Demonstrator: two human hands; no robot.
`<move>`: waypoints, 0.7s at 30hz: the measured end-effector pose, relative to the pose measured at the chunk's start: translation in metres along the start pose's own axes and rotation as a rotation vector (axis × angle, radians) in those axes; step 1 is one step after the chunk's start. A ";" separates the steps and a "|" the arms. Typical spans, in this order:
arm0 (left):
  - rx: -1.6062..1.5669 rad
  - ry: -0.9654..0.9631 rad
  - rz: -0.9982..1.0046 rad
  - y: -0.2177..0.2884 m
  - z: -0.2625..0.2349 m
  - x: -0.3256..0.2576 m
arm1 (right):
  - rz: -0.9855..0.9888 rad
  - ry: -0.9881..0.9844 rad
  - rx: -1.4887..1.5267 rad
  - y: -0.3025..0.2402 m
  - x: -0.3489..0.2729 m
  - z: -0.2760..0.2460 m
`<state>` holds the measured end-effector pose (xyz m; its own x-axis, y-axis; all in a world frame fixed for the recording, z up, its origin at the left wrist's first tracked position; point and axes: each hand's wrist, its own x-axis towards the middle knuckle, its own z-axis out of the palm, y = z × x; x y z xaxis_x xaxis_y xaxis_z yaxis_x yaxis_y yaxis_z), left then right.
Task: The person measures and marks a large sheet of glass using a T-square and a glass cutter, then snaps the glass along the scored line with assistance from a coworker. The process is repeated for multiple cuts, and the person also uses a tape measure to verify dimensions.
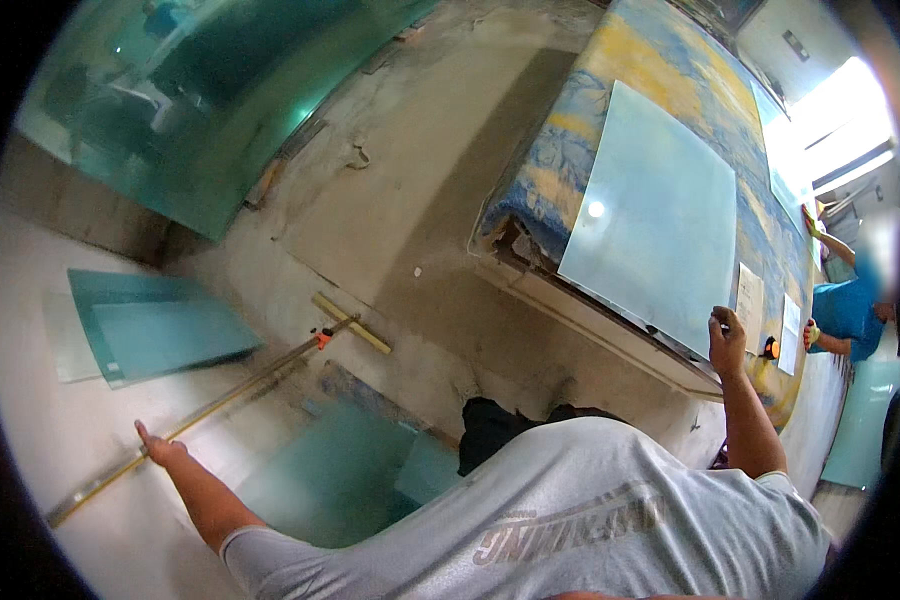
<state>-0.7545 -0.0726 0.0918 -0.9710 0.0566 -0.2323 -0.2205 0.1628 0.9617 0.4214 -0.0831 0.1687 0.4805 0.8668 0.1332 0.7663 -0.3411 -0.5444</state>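
Observation:
My left hand (163, 447) is out at the lower left, closed around a long, thin T-square (235, 388) with a yellowish crossbar (352, 323) at its far end. An orange fitting (322, 338) sits on the bar near that crossbar. On the right, a large pale frosted glass sheet (660, 215) lies flat on a cloth-covered table (545, 190). Over the sheet's near right corner is my right hand (727, 338), its fingers loosely bent and apart; whether they touch the glass is hard to tell.
Papers (750, 298) and an orange-black tape measure (771, 347) lie beside the sheet. A co-worker in blue (845, 315) stands at the table's right side. Glass panes lean at the left (170, 325), below (325, 470) and upper left (200, 130). Concrete floor (400, 190) lies between.

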 end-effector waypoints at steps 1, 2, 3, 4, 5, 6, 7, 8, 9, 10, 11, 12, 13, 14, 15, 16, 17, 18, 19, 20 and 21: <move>-0.089 0.013 -0.016 0.002 0.003 -0.001 | -0.002 0.000 -0.033 -0.004 -0.002 0.002; -0.185 0.038 -0.038 -0.003 -0.003 0.004 | 0.002 -0.033 -0.055 -0.016 -0.003 0.007; -0.177 0.004 -0.028 0.005 -0.001 0.005 | 0.031 -0.072 -0.070 -0.021 -0.009 0.011; -0.173 -0.017 -0.020 0.007 -0.006 0.008 | 0.046 -0.117 -0.083 -0.023 -0.012 0.015; -0.201 -0.040 0.024 0.006 0.002 0.001 | 0.071 -0.155 -0.004 -0.029 -0.019 0.021; -0.230 -0.063 0.068 -0.003 0.008 -0.011 | 0.100 -0.216 0.014 -0.036 -0.027 0.020; -0.261 -0.100 0.111 -0.008 0.027 -0.038 | 0.094 -0.216 0.026 -0.028 -0.038 0.024; -0.216 -0.120 0.115 -0.017 0.045 -0.074 | 0.088 -0.211 0.040 -0.018 -0.048 0.028; -0.293 -0.279 0.175 -0.038 0.043 -0.087 | 0.153 -0.250 0.060 -0.040 -0.049 0.033; -0.192 -0.220 0.163 -0.067 0.061 -0.111 | 0.084 -0.293 -0.029 -0.029 -0.050 0.042; -0.117 -0.276 0.043 -0.097 0.075 -0.142 | 0.032 -0.334 -0.118 -0.015 -0.057 0.049; -0.063 -0.350 0.170 -0.124 0.081 -0.166 | 0.203 -0.410 0.025 -0.051 -0.056 0.052; -0.213 -0.303 0.075 -0.140 0.104 -0.205 | 0.034 -0.384 0.027 -0.048 -0.060 0.060; -0.131 -0.147 0.018 -0.135 0.117 -0.226 | -0.013 -0.475 -0.048 -0.072 -0.058 0.058; -0.044 -0.176 0.046 -0.119 0.127 -0.258 | 0.112 -0.570 0.015 -0.088 -0.061 0.055; 0.037 -0.197 0.072 -0.100 0.132 -0.287 | -0.102 -0.547 0.010 -0.075 -0.061 0.062; 0.012 -0.290 0.165 -0.086 0.129 -0.295 | -0.105 -0.611 0.000 -0.085 -0.060 0.067; -0.006 -0.388 0.241 -0.084 0.128 -0.298 | -0.113 -0.607 0.002 -0.091 -0.060 0.073; -0.022 -0.478 0.328 -0.075 0.121 -0.308 | -0.125 -0.611 0.015 -0.090 -0.065 0.081; -0.060 -0.626 0.354 -0.054 0.116 -0.333 | -0.103 -0.652 0.101 -0.099 -0.070 0.082; -0.100 -0.771 0.379 -0.019 0.113 -0.374 | -0.084 -0.692 0.188 -0.111 -0.074 0.081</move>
<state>-0.3769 0.0148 0.1441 -0.6548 0.7481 0.1078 0.0632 -0.0879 0.9941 0.2664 -0.0796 0.1521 -0.0050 0.9403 -0.3402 0.6727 -0.2486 -0.6969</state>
